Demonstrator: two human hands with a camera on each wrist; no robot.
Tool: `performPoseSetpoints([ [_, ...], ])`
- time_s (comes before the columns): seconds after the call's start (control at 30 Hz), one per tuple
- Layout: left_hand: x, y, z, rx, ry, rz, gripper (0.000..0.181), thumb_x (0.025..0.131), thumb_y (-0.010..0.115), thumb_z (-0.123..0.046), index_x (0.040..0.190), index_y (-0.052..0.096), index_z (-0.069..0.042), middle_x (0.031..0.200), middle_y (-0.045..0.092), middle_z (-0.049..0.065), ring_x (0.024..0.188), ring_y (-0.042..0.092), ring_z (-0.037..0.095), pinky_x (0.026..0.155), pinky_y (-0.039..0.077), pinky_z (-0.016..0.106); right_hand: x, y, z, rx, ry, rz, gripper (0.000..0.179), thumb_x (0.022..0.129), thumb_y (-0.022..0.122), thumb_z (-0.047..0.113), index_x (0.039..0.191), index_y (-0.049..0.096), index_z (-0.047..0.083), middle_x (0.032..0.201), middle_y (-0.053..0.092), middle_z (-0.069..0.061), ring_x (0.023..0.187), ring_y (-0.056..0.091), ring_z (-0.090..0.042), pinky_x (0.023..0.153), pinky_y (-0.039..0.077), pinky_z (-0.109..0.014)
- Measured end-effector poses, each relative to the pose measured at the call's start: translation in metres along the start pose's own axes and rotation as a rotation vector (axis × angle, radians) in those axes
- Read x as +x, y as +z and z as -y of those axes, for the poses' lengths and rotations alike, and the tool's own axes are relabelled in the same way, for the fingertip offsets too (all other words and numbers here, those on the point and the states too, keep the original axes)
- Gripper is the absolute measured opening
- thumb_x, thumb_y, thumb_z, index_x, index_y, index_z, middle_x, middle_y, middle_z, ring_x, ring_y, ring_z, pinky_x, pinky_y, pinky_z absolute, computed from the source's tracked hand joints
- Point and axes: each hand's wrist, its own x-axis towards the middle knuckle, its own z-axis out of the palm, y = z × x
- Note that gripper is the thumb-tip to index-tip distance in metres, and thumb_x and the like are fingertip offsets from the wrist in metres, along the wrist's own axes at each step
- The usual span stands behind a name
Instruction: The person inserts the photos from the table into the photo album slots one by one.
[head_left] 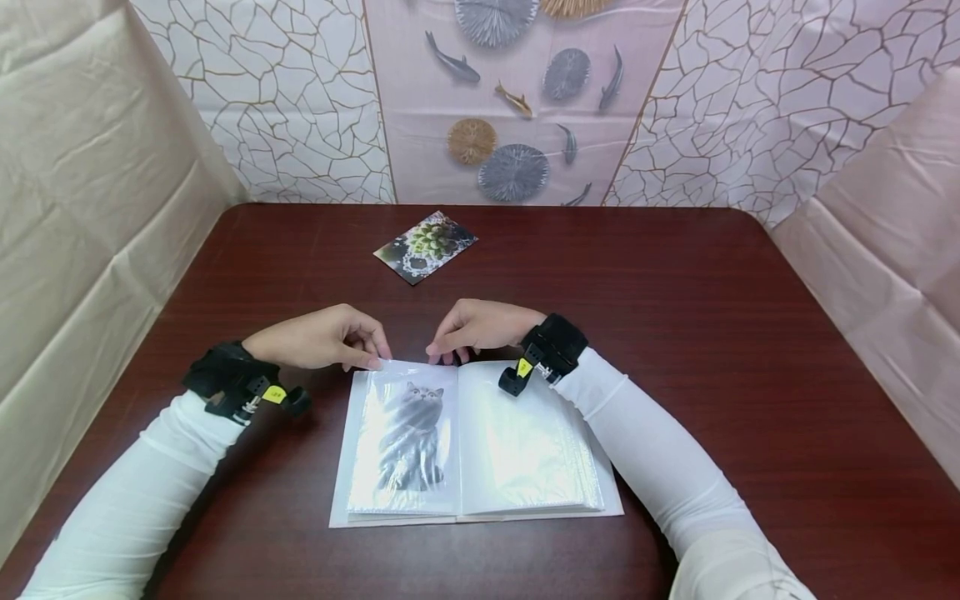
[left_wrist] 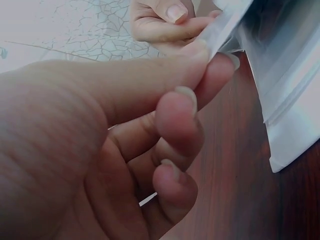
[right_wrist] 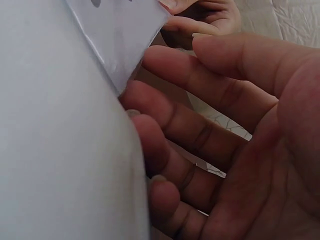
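A photo album (head_left: 344, 475) with clear sleeves lies spread on the table. Its left page carries a grey cat picture (head_left: 412, 437) behind shiny plastic. At that page's top left corner, my left hand (head_left: 326, 337) pinches the clear sleeve (left_wrist: 227, 35) between thumb and index finger, its other fingers curled loosely below. My right hand (head_left: 483, 325) is at the top edge near the spine. In the right wrist view its fingertips (right_wrist: 147, 97) touch the sleeve's edge, while the thumb stands apart from them. The right page (head_left: 517, 450) looks whitish and glossy.
A photo card (head_left: 426, 247) with a green plant on a dark ground lies beyond the hands, toward the back of the brown table (head_left: 697, 333). Patterned cloth (head_left: 300, 100) hangs behind the table, and pale cloth (head_left: 97, 208) stands along the left side.
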Motion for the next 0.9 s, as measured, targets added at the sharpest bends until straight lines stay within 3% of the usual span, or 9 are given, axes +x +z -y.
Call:
performPoseSetpoints([
  [0.3,0.000,0.000,0.002,0.015,0.047,0.010,0.012,0.093,0.073,-0.015,0.105,0.078,-0.013,0.084,0.072,0.004,0.065,0.058,0.015,0.058,0.051,0.028,0.002,0.004,0.000,-0.004,-0.014,0.023,0.023,0.102,0.060,0.024,0.102,0.080,0.014,0.086,0.068,-0.007,0.075,0.058,-0.024,0.062,0.040,-0.025],
  [0.5,0.001,-0.001,0.002,0.031,0.058,0.022,0.010,0.093,0.074,-0.017,0.101,0.079,-0.014,0.081,0.071,0.005,0.064,0.056,0.015,0.059,0.052,0.027,-0.001,0.007,0.004,-0.061,-0.053,0.022,0.023,0.103,0.059,0.023,0.104,0.079,0.013,0.090,0.066,-0.010,0.080,0.057,-0.022,0.073,0.046,-0.026],
  [0.77,0.004,0.002,0.000,0.051,0.014,-0.009,0.007,0.097,0.070,-0.020,0.102,0.073,-0.015,0.077,0.064,0.002,0.063,0.057,0.016,0.060,0.052,0.028,-0.017,0.011,0.009,-0.136,-0.053,0.019,0.028,0.104,0.059,0.026,0.124,0.073,0.013,0.116,0.071,0.000,0.100,0.058,-0.011,0.089,0.047,-0.025],
  [0.9,0.006,0.004,0.002,0.066,-0.014,-0.050,0.008,0.099,0.067,-0.019,0.104,0.071,-0.014,0.078,0.064,0.002,0.063,0.057,0.018,0.060,0.052,0.029,-0.026,0.017,0.011,-0.129,-0.038,-0.011,0.030,0.104,0.059,0.026,0.129,0.070,0.013,0.120,0.072,0.001,0.103,0.061,-0.013,0.090,0.047,-0.027],
])
